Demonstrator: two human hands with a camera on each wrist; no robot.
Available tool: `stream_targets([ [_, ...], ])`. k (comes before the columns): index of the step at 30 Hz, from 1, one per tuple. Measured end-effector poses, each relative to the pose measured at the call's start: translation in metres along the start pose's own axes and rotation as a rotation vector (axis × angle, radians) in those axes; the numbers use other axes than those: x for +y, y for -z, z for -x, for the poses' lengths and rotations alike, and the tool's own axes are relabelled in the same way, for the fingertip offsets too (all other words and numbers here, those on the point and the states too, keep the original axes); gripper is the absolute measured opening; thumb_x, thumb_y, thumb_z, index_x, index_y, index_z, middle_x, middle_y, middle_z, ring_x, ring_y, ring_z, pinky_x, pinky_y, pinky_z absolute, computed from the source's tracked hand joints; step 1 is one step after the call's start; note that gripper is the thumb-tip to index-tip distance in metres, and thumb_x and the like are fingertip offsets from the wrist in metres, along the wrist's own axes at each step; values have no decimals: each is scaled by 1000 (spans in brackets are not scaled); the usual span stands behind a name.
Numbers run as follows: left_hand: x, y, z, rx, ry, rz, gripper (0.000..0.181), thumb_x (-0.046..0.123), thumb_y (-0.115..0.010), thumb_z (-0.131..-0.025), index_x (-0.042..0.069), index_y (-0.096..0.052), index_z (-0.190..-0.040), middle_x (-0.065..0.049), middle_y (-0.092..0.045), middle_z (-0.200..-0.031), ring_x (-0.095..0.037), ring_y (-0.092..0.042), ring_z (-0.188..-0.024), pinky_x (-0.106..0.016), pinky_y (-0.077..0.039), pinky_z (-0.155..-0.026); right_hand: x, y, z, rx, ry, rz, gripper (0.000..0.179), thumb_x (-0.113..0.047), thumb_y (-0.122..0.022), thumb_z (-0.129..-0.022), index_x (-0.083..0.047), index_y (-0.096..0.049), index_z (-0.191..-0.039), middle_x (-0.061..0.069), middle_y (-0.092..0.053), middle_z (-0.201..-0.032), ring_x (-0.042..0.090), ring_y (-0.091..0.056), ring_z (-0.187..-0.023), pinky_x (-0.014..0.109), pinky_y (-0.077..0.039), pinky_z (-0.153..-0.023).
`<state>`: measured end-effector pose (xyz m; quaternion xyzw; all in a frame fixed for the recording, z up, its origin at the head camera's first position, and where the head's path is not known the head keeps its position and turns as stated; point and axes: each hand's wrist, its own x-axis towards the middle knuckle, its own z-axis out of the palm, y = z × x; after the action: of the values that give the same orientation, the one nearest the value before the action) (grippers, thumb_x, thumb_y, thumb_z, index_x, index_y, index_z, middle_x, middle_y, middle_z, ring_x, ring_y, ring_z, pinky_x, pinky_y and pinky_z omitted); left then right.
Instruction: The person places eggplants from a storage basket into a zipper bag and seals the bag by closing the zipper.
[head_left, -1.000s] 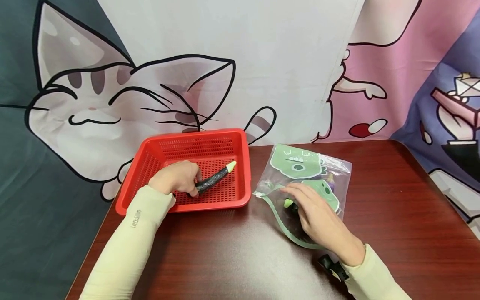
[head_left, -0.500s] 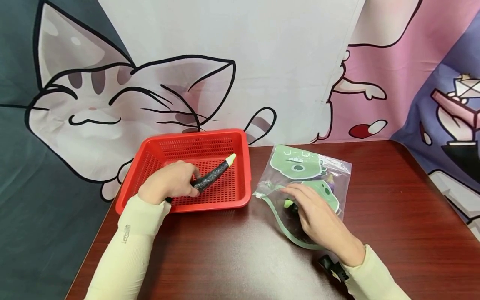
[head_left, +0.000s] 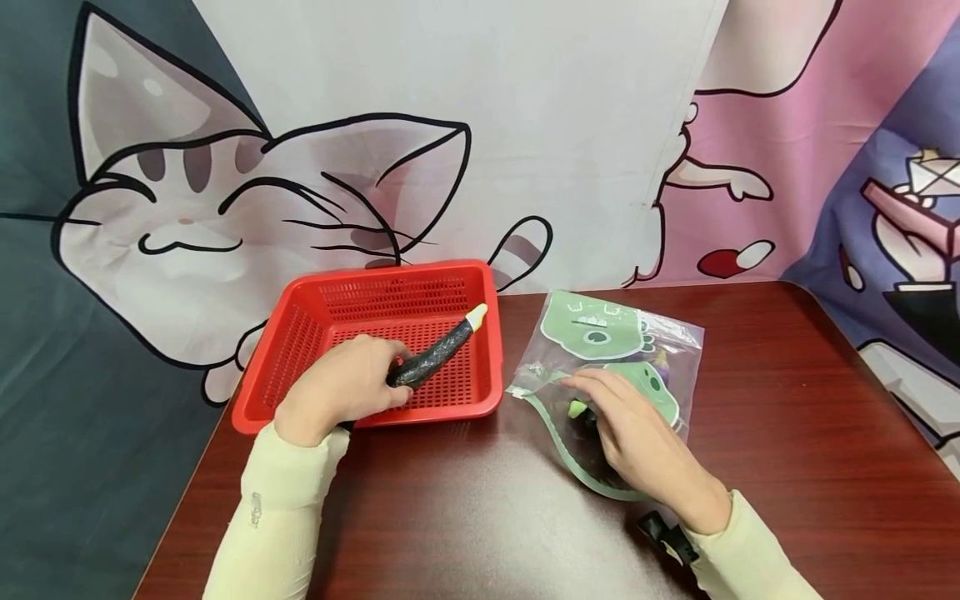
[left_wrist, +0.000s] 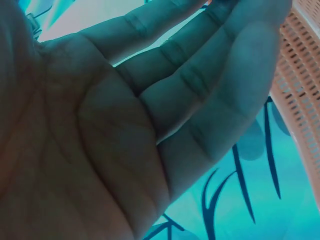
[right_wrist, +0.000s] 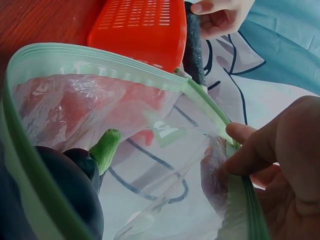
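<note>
In the head view my left hand (head_left: pixel 348 379) grips a dark, bumpy cucumber (head_left: pixel 435 358) near one end. Its pale yellow-green tip slants up over the red basket (head_left: pixel 495 392). The right wrist view also catches this cucumber (right_wrist: pixel 194 52) beside the basket, above the bag's mouth. Palm and fingers fill the left wrist view. My right hand (head_left: pixel 641 437) pinches the green zip rim of a clear plastic zip bag (head_left: pixel 682 333), whose mouth is spread apart. Inside the bag lies a dark eggplant (right_wrist: pixel 67 180) with a green stem (right_wrist: pixel 106 147).
Both the basket and the bag rest on a reddish-brown wooden table (head_left: pixel 787 400). A cloth backdrop (head_left: pixel 585 150) with cartoon cats stands along the table's far edge. A black strap (head_left: pixel 666 537) is around the right wrist.
My left hand has lifted the cucumber off the basket floor, and its pale tip has moved up and to the right. The right hand and the bag have stayed in place.
</note>
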<state>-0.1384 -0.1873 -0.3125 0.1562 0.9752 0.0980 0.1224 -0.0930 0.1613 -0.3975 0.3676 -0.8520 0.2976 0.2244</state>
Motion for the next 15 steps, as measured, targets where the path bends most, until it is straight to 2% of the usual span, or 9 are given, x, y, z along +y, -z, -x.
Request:
stream_targets([
  [5, 9, -1, 10, 46, -16, 19, 37, 26, -76, -82, 12, -70, -115, 4, -62, -83, -16, -55, -76, -36, -46, -71, 1, 0, 0, 13, 13, 1, 51, 18, -50, -81, -1, -61, -127, 10, -62, -123, 27, -58, -116, 27, -35, -107],
  [10, 14, -3, 19, 82, -29, 47, 34, 26, -77, -82, 13, -69, -113, 6, -60, -80, -15, -54, -73, -34, -45, -66, 1, 0, 0, -6, -3, -12, 48, 15, -47, -84, -1, -60, -128, 9, -61, -124, 26, -56, -117, 26, -34, -107],
  [15, 20, -6, 26, 119, -64, 73, 36, 25, -77, -81, 14, -69, -115, 8, -60, -81, -13, -53, -72, -33, -45, -65, 1, 1, -1, 17, 14, -10, 52, 18, -50, -80, 0, -61, -127, 10, -62, -123, 28, -57, -116, 27, -34, -107],
])
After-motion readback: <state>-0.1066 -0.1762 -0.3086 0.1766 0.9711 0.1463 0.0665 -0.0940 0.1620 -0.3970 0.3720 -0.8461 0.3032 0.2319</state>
